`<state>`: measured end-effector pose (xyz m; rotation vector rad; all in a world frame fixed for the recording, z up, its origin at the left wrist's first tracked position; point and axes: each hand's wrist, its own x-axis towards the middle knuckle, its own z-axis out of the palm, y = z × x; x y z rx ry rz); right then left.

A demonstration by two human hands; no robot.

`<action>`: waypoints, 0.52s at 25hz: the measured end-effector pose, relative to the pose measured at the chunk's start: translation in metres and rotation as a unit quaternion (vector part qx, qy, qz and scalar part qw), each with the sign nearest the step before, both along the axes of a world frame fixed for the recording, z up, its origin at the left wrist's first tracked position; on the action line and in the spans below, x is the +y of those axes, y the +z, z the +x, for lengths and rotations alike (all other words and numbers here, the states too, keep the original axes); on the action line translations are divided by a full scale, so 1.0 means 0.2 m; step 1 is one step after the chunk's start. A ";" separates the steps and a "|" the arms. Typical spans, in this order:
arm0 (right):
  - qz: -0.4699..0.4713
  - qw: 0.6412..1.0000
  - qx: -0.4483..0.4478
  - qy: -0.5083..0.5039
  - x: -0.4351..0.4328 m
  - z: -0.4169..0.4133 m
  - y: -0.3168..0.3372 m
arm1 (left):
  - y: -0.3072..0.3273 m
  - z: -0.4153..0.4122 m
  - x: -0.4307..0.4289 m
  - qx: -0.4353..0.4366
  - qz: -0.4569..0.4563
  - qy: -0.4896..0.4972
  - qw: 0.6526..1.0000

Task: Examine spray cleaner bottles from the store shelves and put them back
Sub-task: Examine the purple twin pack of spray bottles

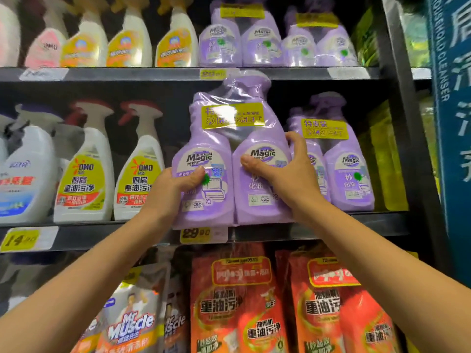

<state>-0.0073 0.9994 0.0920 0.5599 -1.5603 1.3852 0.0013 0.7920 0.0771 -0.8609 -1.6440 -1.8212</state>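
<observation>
Head view: both arms reach up to middle shelf [114, 234]. Twin-pack [216, 146] of 2 purple "Magic" spray bottles, shrink-wrapped w/ a yellow sticker across the necks, is upright at the shelf's front, btwn both grips. Left grip [175, 184] holds the pack's left bottle: thumb across the front lbl, fingers round the left side, hidden behind it. Right grip [288, 174] holds the right bottle: thumb flat on the front lbl, fingers curled round the right edge. Pack's btm is level w/ the shelf's front lip, just above price tag [202, 234] reading 29.90; can't tell if it rests on the shelf or is carried. Its trigger tops overlap the edge of upper shelf [127, 73].

Just R of it, right beside the right grip's fingers, 2nd twin-pack [339, 159] of the same kind stands on the middle shelf. To the L, apart from the held pack, 2 OMO bottles [84, 179] w/ red triggers & yellow lbls, then white-blue bottle [23, 174] at the frame edge. Upper shelf carries 2 more purple packs [242, 39] & yellow-lbl sprayers [127, 44]. Below: orange packs [237, 301] & Mr Muscle pouch [132, 322]. Blue sign [451, 123] runs down the R side. Edges of frame are blurred.
</observation>
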 end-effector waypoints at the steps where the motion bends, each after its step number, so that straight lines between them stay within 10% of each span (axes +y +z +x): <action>1: -0.005 1.000 -0.015 0.010 0.01 0.00 -0.01 | 0.00 0.00 -0.01 -0.002 -0.007 0.015 1.000; 13: 0.032 0.998 0.003 -0.056 -0.04 -0.17 0.07 | 0.10 -0.23 -0.06 -0.031 -0.004 0.007 0.999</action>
